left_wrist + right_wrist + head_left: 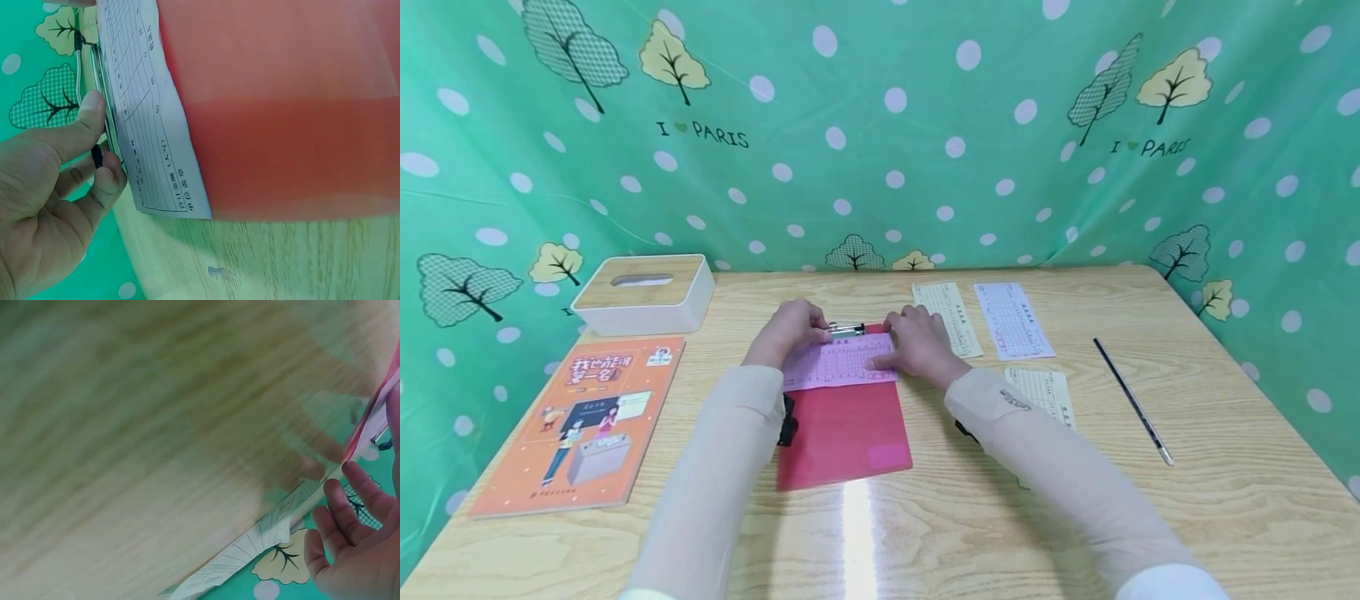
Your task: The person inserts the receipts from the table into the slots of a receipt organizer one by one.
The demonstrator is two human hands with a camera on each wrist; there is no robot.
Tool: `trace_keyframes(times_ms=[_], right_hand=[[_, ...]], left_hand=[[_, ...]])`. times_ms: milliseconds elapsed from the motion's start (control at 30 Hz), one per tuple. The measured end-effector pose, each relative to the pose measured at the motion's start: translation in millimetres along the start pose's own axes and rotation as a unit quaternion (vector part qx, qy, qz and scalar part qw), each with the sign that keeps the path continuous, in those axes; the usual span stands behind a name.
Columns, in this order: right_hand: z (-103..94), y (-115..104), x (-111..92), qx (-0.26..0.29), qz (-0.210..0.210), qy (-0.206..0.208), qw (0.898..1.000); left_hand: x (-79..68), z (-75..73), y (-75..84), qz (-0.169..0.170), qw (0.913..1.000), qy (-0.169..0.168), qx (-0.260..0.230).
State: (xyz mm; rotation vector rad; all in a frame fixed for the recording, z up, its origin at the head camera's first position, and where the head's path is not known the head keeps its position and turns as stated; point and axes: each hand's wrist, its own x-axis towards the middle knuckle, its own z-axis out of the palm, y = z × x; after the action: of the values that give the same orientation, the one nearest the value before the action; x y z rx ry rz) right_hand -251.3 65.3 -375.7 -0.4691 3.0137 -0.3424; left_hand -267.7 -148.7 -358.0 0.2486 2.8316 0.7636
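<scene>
A red file folder (846, 429) with a metal clip (847, 330) along its far edge lies mid-table. Across its upper part rests a printed pink slip (835, 365), its far edge at the clip. My left hand (792, 330) is at the clip's left end. In the left wrist view, thumb and fingers pinch the black-tipped wire lever (97, 155) of that clip. My right hand (917, 343) lies at the folder's upper right, thumb resting on the slip. Its other fingers (337, 509) are loosely bent near the folder's edge in the right wrist view.
To the right lie a cream slip (951, 317), a white-purple slip (1013, 321) and another cream slip (1043, 392), partly hidden by the right sleeve. A dark pencil (1131, 400) lies beyond them. An orange book (583, 425) and a tissue box (647, 292) are at left.
</scene>
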Motion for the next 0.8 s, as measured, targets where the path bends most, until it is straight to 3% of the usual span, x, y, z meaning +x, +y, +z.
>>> trace_keyframes(times_ms=[533,800], right_hand=[[0.6,-3.4,8.2,-0.047,0.004,0.030,0.998],[0.5,-4.0,8.6,-0.039,0.001,0.030,0.999]], left_hand=[[-2.2,-1.2,1.0,0.000,1.0000,-0.001,-0.009],[0.3,0.2,-0.8,0.001,1.0000,0.002,-0.004]])
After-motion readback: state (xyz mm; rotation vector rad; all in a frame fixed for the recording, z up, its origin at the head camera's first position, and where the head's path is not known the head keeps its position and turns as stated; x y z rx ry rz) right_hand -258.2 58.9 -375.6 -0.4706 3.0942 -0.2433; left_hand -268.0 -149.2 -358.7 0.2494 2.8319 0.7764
